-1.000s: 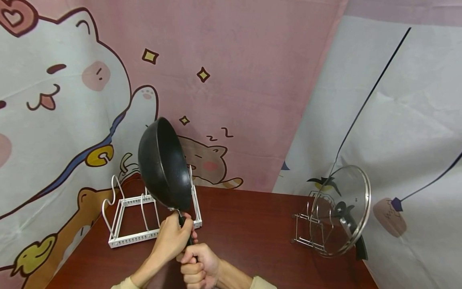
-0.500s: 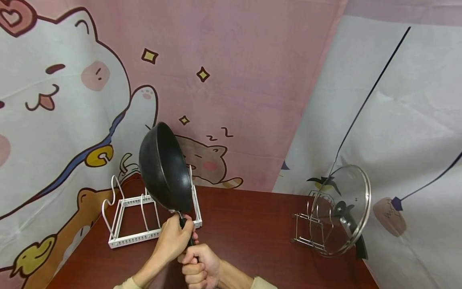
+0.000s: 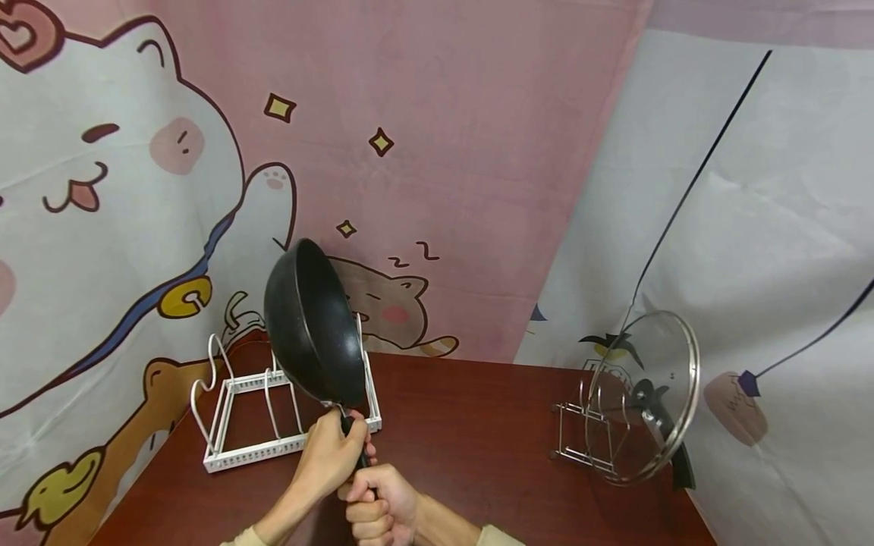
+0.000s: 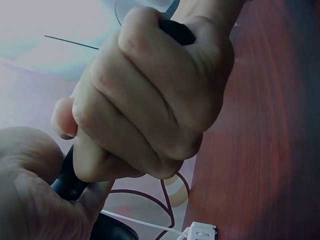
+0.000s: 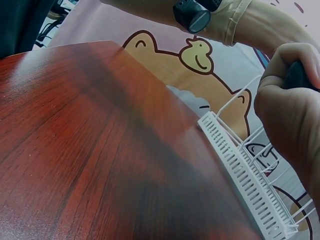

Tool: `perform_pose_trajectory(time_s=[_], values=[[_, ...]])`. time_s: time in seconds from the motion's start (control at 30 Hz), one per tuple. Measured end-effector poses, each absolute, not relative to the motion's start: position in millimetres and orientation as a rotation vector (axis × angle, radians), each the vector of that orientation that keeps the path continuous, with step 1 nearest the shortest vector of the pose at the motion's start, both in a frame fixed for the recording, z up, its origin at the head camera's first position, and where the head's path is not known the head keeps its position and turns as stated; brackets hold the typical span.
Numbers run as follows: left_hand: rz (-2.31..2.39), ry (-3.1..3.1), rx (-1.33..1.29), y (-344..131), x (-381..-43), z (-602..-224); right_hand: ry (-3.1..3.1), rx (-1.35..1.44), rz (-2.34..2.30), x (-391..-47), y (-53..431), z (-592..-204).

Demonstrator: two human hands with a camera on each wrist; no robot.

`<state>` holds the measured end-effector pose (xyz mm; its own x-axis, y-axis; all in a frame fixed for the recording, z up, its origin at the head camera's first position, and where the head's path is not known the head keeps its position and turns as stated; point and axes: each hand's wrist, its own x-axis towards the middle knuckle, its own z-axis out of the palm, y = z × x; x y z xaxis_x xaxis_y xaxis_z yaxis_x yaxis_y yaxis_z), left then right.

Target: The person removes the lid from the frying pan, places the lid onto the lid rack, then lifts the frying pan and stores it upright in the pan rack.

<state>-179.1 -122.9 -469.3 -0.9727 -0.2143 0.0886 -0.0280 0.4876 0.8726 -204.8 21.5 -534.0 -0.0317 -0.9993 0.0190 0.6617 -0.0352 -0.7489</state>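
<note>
A dark wok (image 3: pixel 307 326) is held up tilted on its side, its hollow facing right, and overlaps the white pan rack (image 3: pixel 256 455) in the head view. My left hand (image 3: pixel 328 449) grips its black handle (image 4: pixel 69 181) close to the pan. Lower down, my right hand (image 3: pixel 384 504) wraps the same handle; in the left wrist view the right hand (image 4: pixel 145 95) is a tight fist with the handle's end poking out. The right wrist view has the right hand (image 5: pixel 290 107) at the right edge, the white rack (image 5: pixel 250 175) beneath it.
On the right of the reddish-brown table (image 3: pixel 471 432) stands a small metal wire rack (image 3: pixel 580 436) with a glass lid (image 3: pixel 693 379) propped in it. A patterned cloth (image 3: pixel 478 189) hangs behind the table.
The wok has come down slightly, nearer the white rack, with both hands keeping hold of the handle. The racks and lid stay put.
</note>
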Motion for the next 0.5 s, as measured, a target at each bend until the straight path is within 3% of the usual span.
perform_pose_trajectory(time_s=[0.5], values=[[-1.550, -2.522, 0.206, -122.9, -177.9, -477.3, 0.692, -0.675, -1.487, -205.7, 23.0, -538.1]])
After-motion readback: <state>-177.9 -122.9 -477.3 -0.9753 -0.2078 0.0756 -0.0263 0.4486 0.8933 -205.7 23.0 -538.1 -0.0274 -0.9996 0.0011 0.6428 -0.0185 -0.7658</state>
